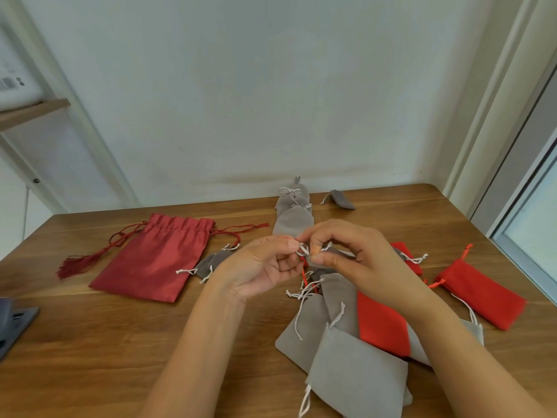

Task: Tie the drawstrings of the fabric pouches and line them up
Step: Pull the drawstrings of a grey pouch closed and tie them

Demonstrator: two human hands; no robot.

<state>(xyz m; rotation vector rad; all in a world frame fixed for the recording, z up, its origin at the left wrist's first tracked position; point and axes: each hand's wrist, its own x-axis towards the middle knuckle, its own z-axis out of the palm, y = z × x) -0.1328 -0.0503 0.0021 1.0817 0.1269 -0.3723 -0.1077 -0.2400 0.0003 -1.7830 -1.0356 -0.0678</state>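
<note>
At the middle of the wooden table [150, 342], the left hand [265, 263] and right hand [358, 260] each pinched a white drawstring [303, 251]. Its grey pouch [339, 252] apparently sat beneath the right fingers. Tied grey pouches [294, 221] lay in a row at twelve o'clock.

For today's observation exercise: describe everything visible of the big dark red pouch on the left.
The dark red pouch looks like shiny satin, its neck gathered at the far end. Twisted red cords trail loose from both sides; the left one ends in a tassel. It lies flat on the wooden table, a grey pouch beside its right edge.
</note>
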